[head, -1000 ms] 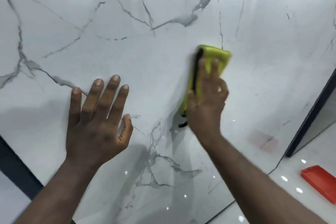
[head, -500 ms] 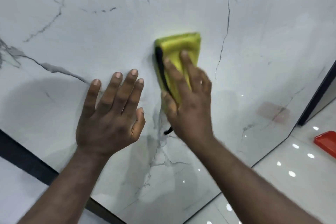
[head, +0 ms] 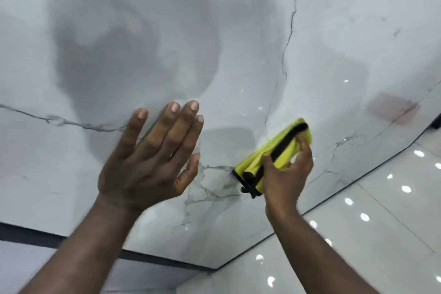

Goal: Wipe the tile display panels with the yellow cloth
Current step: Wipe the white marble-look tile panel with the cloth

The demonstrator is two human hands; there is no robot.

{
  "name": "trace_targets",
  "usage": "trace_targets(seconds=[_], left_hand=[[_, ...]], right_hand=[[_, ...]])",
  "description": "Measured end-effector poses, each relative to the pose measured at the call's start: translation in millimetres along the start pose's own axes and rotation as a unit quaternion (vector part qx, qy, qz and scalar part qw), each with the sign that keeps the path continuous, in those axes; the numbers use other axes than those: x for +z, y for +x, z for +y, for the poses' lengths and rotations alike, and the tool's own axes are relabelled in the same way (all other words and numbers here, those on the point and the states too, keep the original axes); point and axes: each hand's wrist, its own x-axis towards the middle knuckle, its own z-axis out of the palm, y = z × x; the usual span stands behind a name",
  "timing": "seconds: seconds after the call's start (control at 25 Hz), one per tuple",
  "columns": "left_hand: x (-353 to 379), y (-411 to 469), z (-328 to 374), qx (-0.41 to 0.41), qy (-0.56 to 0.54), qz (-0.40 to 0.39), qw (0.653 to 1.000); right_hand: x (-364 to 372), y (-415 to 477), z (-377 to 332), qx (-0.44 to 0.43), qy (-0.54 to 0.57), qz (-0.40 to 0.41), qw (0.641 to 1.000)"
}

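**Right hand wiping the panel, left hand free.** Nearest the viewer, the left hand (head: 152, 150) lies left of the cloth (head: 269, 150) and well apart from it. Its fingers are straight and spread and hold nothing; whether the palm touches the panel (head: 238, 43) cannot be told. The right hand (head: 286, 174) grips the cloth, thumb on its near face and fingers curled over its far edge, holding it against the panel.

The cloth is yellow and folded into a pad, with a black trim (head: 287, 141) along it and a black loop at its lower left corner. It looks light, soft and easily bunched, and should glide readily on the glaze. A broad hold across the middle of the pad, not the loop end, would keep it flat.

The panel under the cloth is pale, grey-veined and polished. It is probably stiff, slippery and liable to chip at its edges. Up and right of the cloth is a faint pink patch (head: 393, 107). Below and right of the cloth is glossy floor (head: 370, 234) with light spots.
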Motion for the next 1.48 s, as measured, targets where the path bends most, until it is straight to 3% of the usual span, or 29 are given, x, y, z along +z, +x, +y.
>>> trace_targets(seconds=[0.04,0.08,0.16,0.24,0.36,0.4,0.52,0.56,0.72,0.8,0.88,0.92,1.04,1.08,1.16,1.2,1.24,1.32,1.36,1.4,1.44,1.48], left_hand=[[0.1,-0.7,-0.1,-0.002,-0.003,-0.003,1.000],[0.0,-1.8,-0.1,-0.004,-0.004,-0.007,1.000],[1.8,-2.6,0.7,0.000,0.007,-0.014,1.000],[2.2,-2.7,0.8,-0.002,0.019,-0.015,1.000],[1.3,-3.6,1.8,-0.005,0.030,-0.017,0.999],[1.4,-3.2,2.3,-0.005,0.030,-0.016,0.999],[2.9,-1.4,2.3,0.003,0.024,-0.002,1.000],[2.4,-0.9,1.9,0.001,0.019,0.002,1.000],[-3.8,-0.4,0.1,-0.014,-0.018,0.002,1.000],[-8.4,1.9,-1.9,-0.035,-0.088,0.008,0.995],[-20.8,-0.2,-11.6,-0.084,-0.143,0.013,0.986],[-28.2,-3.9,-17.2,-0.111,-0.152,0.011,0.982],[-44.4,-20.9,-38.6,-0.163,-0.125,0.004,0.979],[-46.8,-26.1,-44.6,-0.170,-0.119,-0.002,0.978],[-49.0,-33.6,-53.5,-0.170,-0.119,-0.007,0.978],[-50.5,-37.3,-57.0,-0.167,-0.121,-0.007,0.979],[-51.4,-39.9,-60.1,-0.164,-0.123,-0.005,0.979],[-51.8,-44.0,-63.9,-0.165,-0.126,0.000,0.978],[-51.2,-45.6,-64.9,-0.165,-0.126,-0.002,0.978],[-50.4,-47.0,-65.2,-0.164,-0.129,-0.002,0.978],[-50.2,-47.4,-65.6,-0.159,-0.131,0.003,0.979],[-48.3,-48.0,-63.3,-0.159,-0.132,0.003,0.978]], right_hand=[[-0.9,2.5,3.4,0.063,0.019,-0.002,0.998],[-2.7,2.5,1.3,0.054,0.033,-0.007,0.998],[-2.6,0.5,-6.6,-0.041,0.040,-0.021,0.998],[2.5,3.6,-0.5,-0.066,0.030,-0.020,0.997],[1.9,4.7,11.9,0.086,0.050,-0.018,0.995],[1.8,1.1,5.7,0.075,0.060,-0.026,0.995],[1.9,-8.2,-24.1,-0.108,0.070,-0.045,0.991],[6.1,-4.4,-24.2,-0.125,0.060,-0.030,0.990],[20.1,0.4,-27.2,0.064,0.079,0.027,0.994],[18.4,-13.6,-56.4,-0.070,0.054,0.002,0.996],[17.3,-21.5,-90.0,-0.243,0.015,-0.017,0.970],[17.1,-13.0,-104.8,-0.267,0.006,-0.002,0.964],[27.8,-11.8,-141.6,-0.148,0.058,0.043,0.986],[28.4,-26.3,-147.7,-0.231,0.022,0.020,0.973],[25.5,-52.3,-136.9,-0.447,-0.098,-0.075,0.886],[23.0,-52.6,-135.4,-0.484,-0.124,-0.099,0.860],[20.9,-47.9,-142.8,-0.456,-0.118,-0.094,0.877],[22.5,-34.2,-166.7,-0.261,-0.024,-0.028,0.965],[26.5,-35.2,-181.8,-0.189,0.002,0.000,0.982],[29.4,-44.1,-192.8,-0.217,-0.020,0.019,0.976],[30.3,-55.6,-196.3,-0.319,-0.076,0.011,0.945],[32.5,-63.8,-188.4,-0.438,-0.149,-0.030,0.886]])
